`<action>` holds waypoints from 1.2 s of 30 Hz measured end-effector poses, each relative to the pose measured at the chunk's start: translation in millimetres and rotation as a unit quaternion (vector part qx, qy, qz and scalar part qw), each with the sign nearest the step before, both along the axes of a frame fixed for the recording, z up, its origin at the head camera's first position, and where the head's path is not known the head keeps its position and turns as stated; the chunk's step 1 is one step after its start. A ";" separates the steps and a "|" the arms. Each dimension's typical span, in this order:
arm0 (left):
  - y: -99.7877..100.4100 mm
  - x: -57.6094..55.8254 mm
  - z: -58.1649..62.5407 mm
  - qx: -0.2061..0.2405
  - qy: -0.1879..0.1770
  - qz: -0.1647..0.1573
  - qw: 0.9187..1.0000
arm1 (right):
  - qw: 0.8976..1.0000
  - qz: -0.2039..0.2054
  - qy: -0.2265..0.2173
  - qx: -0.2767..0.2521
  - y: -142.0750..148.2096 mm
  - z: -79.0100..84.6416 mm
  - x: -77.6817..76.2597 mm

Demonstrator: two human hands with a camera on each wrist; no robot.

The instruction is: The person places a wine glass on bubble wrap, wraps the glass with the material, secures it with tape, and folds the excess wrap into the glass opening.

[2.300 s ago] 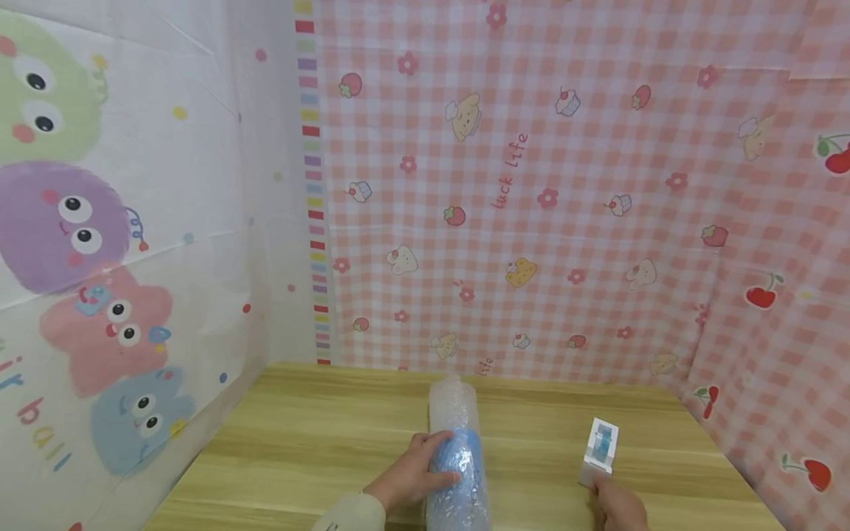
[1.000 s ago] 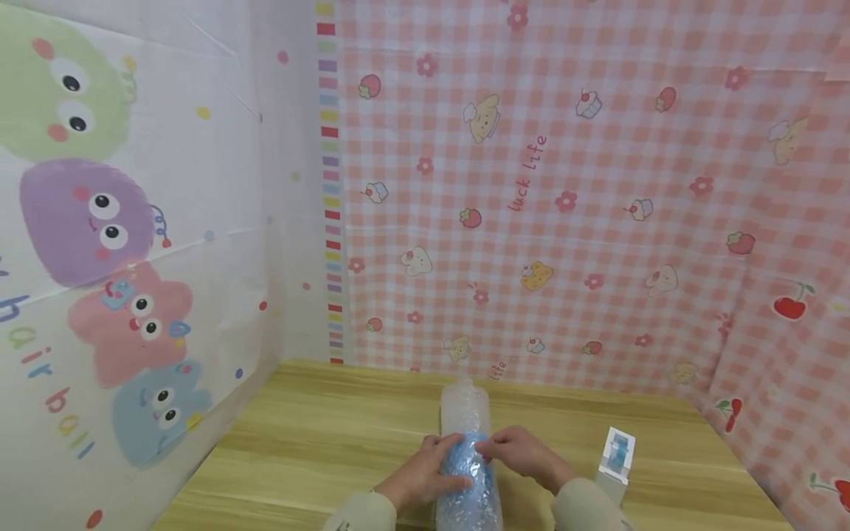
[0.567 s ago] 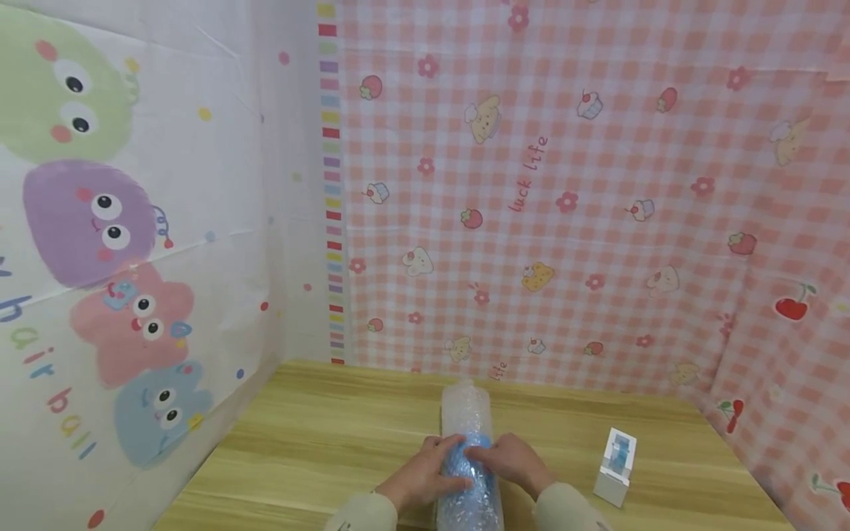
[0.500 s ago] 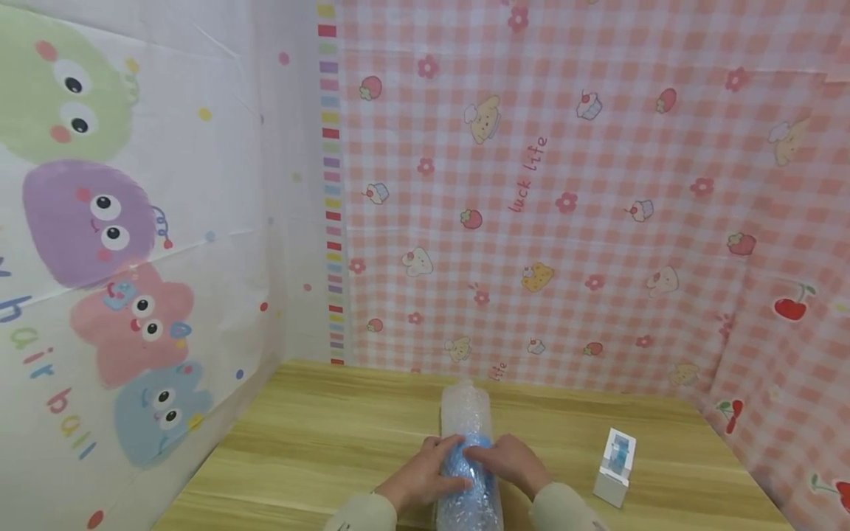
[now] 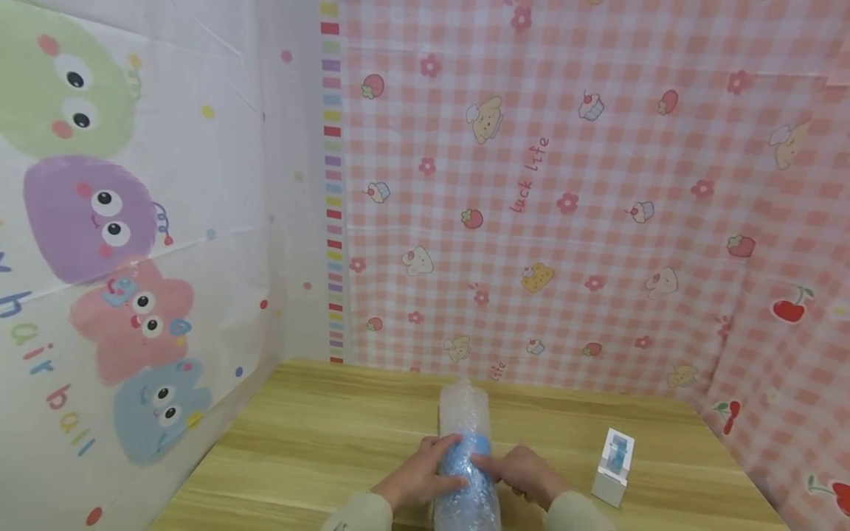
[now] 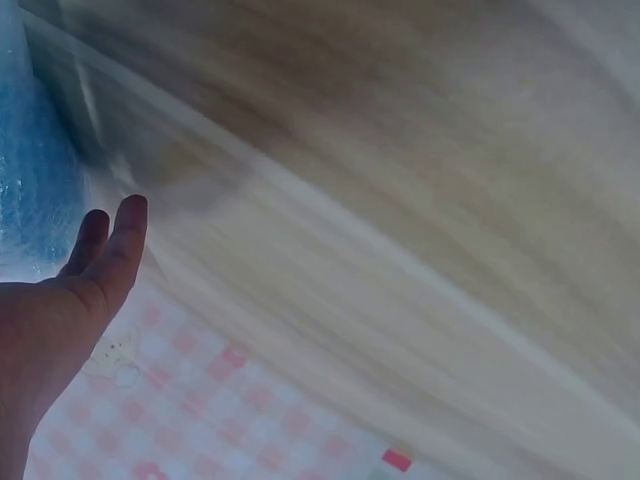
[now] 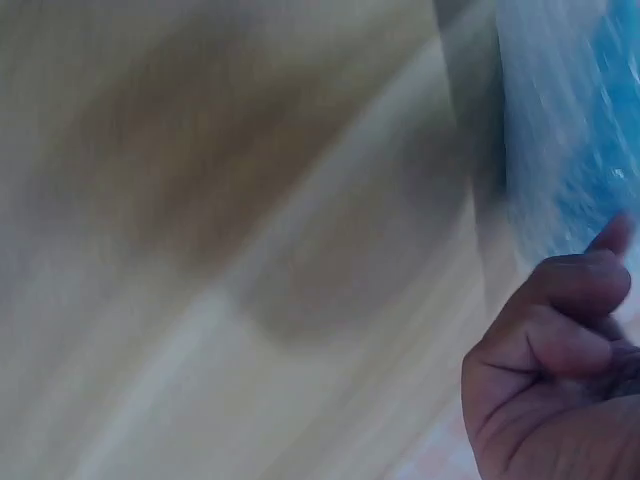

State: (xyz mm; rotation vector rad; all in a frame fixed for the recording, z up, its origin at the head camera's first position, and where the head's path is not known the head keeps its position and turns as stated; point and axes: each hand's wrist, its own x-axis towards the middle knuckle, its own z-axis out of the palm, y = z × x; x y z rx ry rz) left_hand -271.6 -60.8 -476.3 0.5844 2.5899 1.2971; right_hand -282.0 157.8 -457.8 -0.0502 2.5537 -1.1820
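Note:
A bubble-wrapped cylinder (image 5: 465,420), blue inside at its middle, lies on the wooden table (image 5: 319,442), pointing away from me. From its left side my left hand (image 5: 418,476) rests on the wrap, with thumb and a finger over the top; two fingers in the left wrist view stand straight beside it. My right hand (image 5: 524,472) touches the blue part with one straight digit, and its other fingers are curled, with nothing seen in them. At right stands a small white box-like holder (image 5: 609,483) with a blue insert, perhaps a tape dispenser.
A pink checked cloth (image 5: 518,243) hangs behind the table's far edge. White cloth with cartoon figures (image 5: 219,184) covers the left side, and cherry-printed cloth (image 5: 797,369) the right.
My right hand has let go of the white holder, now standing on the table, and has come to the wrapped cylinder. It has just lowered slightly. My left hand stays on the wrap.

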 end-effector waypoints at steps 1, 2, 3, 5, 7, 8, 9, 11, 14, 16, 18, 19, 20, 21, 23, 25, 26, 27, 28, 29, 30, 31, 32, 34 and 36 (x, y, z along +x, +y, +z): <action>-1.3 -0.1 -1.1 0.002 0.000 0.000 1.000 | 1.000 -0.004 0.000 -0.004 -0.8 -2.6 1.6; -2.6 0.0 -2.0 0.005 0.001 -0.003 1.000 | 1.000 -0.006 -0.004 -0.016 -1.3 -5.6 2.7; -4.1 -0.2 -2.9 0.008 0.002 -0.005 1.000 | 0.999 -0.006 -0.008 -0.034 -1.6 -8.6 3.9; -6.9 -0.4 -4.9 0.017 -0.002 -0.011 1.000 | 0.998 0.005 -0.011 -0.069 -0.4 -13.9 5.9; -9.5 -0.8 -6.1 0.023 -0.009 -0.014 1.000 | 0.995 0.020 -0.016 -0.096 2.6 -18.5 6.5; -10.7 -0.8 -6.1 0.027 -0.012 -0.015 0.999 | 0.994 0.026 -0.021 -0.103 4.0 -20.1 6.3; -11.8 -0.9 -6.0 0.031 -0.018 -0.017 0.999 | 0.993 0.030 -0.023 -0.108 5.3 -21.3 6.1; -13.5 -0.8 -5.5 0.038 -0.026 -0.021 0.999 | 0.993 0.031 -0.036 -0.111 6.4 -22.1 5.2; -13.6 0.6 -3.6 0.062 -0.046 -0.027 0.997 | 0.993 0.020 -0.047 -0.108 4.2 -20.5 3.8; -11.3 1.9 -4.3 0.082 -0.068 -0.021 0.994 | 0.992 0.018 -0.044 -0.117 0.9 -20.0 4.9; -6.6 3.0 -6.3 0.103 -0.086 -0.001 0.991 | 0.990 0.015 -0.045 -0.136 -3.1 -20.9 7.0; -3.1 2.9 -8.2 0.116 -0.089 0.009 0.989 | 0.988 0.012 -0.046 -0.146 -5.3 -21.4 8.5; 1.2 2.8 -9.9 0.136 -0.090 0.024 0.986 | 0.987 0.008 -0.046 -0.155 -7.4 -22.2 10.0; 5.9 2.2 -12.1 0.157 -0.091 0.039 0.983 | 0.985 0.003 -0.050 -0.164 -9.4 -22.9 11.2; 15.2 1.8 -14.5 0.191 -0.087 0.065 0.976 | 0.984 -0.010 -0.049 -0.173 -12.6 -24.6 12.8; 23.5 2.6 -16.6 0.216 -0.080 0.093 0.969 | 0.982 -0.026 -0.045 -0.183 -15.3 -26.1 14.6; 26.9 3.9 -17.6 0.219 -0.078 0.110 0.966 | 0.979 -0.032 -0.044 -0.194 -16.4 -26.8 15.6; 29.8 5.5 -18.4 0.223 -0.079 0.123 0.964 | 0.977 -0.038 -0.047 -0.205 -17.3 -27.1 16.4; 32.3 7.6 -19.2 0.223 -0.075 0.136 0.962 | 0.974 -0.041 -0.046 -0.220 -18.2 -27.3 17.6; 35.1 9.0 -20.7 0.221 -0.069 0.150 0.961 | 0.969 -0.048 -0.051 -0.236 -19.1 -27.1 19.0; 37.9 10.2 -22.0 0.226 -0.064 0.160 0.959 | 0.965 -0.053 -0.055 -0.249 -19.7 -26.3 20.4; 40.6 11.0 -22.8 0.235 -0.059 0.168 0.955 | 0.961 -0.057 -0.060 -0.264 -20.7 -25.3 21.4; 43.4 11.6 -23.1 0.247 -0.057 0.173 0.952 | 0.958 -0.059 -0.060 -0.275 -21.8 -24.5 22.2; 48.7 11.3 -20.8 0.267 -0.049 0.181 0.945 | 0.952 -0.061 -0.052 -0.294 -24.8 -22.2 23.6; 53.6 10.4 -15.7 0.290 -0.049 0.183 0.938 | 0.948 -0.066 -0.042 -0.310 -28.1 -18.9 23.9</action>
